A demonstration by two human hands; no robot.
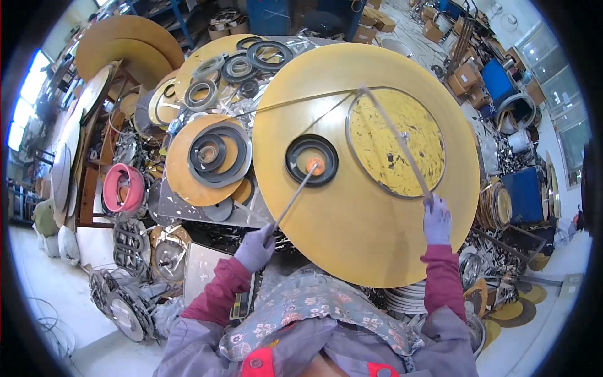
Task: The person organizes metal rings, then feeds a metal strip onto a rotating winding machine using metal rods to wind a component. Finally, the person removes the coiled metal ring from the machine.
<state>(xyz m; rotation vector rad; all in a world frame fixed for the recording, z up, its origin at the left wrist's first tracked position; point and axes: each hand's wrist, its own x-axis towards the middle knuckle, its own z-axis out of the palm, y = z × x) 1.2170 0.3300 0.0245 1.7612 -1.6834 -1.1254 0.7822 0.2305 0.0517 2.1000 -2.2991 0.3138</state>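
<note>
While the left hand (256, 247) gripped a thin grey rod (295, 196), the right hand (436, 221) sensibly clasped a flat, seemingly springy grey strip (413, 158) by its end.

Clock positions taken from centre of view. 12: blue cabinet (268, 17) against the back. 11: blue shelf (181, 25). 10: large tan round boards (129, 45), overlapping, propped up. Between 9 and 10: bright window (24, 103). 9: pink basin (124, 204); farther out, green sack (45, 218). 8: loose wire coils (53, 330) on the floor. 4: yellow and brown discs (534, 295), lying flat and overlapping. 3: blue panel (524, 191), upright; white bucket (519, 141) just above it. 2: cardboard boxes (466, 75), piled.
</note>
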